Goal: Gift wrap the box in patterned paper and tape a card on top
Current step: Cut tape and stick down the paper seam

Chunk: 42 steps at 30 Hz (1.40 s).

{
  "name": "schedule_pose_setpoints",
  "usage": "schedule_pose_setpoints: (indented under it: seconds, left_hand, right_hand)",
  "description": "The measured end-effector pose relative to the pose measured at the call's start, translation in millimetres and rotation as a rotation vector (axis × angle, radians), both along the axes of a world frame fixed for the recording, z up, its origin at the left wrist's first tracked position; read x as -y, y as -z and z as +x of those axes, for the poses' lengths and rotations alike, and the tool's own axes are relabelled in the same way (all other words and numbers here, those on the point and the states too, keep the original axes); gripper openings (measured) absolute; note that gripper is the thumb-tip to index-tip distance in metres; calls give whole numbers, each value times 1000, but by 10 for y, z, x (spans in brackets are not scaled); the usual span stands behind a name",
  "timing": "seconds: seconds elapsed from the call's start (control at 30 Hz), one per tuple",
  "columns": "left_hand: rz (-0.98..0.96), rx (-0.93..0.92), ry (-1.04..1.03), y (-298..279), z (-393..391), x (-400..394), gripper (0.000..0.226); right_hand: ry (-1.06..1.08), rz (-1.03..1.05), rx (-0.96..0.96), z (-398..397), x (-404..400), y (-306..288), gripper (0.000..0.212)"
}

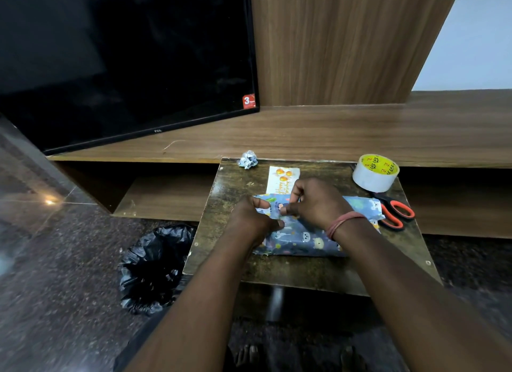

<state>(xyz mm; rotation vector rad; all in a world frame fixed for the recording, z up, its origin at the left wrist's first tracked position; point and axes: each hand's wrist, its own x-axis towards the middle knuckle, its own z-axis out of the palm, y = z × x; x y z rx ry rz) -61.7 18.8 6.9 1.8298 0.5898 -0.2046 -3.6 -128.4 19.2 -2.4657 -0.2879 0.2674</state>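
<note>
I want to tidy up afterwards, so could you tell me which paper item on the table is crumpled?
The paper ball at the table's far left corner; the card lies flat and the wrapping paper covers the box.

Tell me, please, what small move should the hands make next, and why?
Probably press the fold flat and reach for the tape roll. Both the left hand and right hand pinch the patterned paper at the box's left end, no tape is visible there, and the card lies loose behind.
</note>
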Motion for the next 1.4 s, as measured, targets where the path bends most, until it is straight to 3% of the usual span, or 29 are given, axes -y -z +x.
schedule_pose_setpoints:
  seconds: [0.2, 0.37, 0.43, 0.5, 0.67, 0.8, 0.9, 1.1, 1.4]
  left_hand:
    - [3, 9, -97, 44, 27, -4, 30]
    - [104, -23, -114, 48, 37, 15, 33]
    - [252, -33, -117, 42, 5, 28, 39]
    - [384, -22, -101, 51, -38, 41, 42]
    - [596, -27, -77, -36, -102, 126, 34]
    - [824, 202, 12, -146, -140, 201, 40]
    - [746, 289, 110, -133, -134, 176, 30]
    - [678, 220, 124, -114, -139, 166, 18]
    - [857, 329, 170, -160, -26, 251, 22]
  right_hand:
    - [19, 12, 53, 9, 8, 61, 28]
    - [-40, 41, 104, -7, 59, 112, 16]
    - [-101, 25, 114, -17, 98, 120, 10]
    - [-159, 29, 155, -39, 126, 133, 18]
    - [-191, 14, 282, -94, 136, 198, 26]
    - [-164, 44, 337, -95, 180, 201, 23]
    - [-188, 53, 365, -95, 251, 169, 27]
    - [-335, -98, 428, -199, 280, 188, 30]
    - [-165, 5, 402, -136, 420, 115, 30]
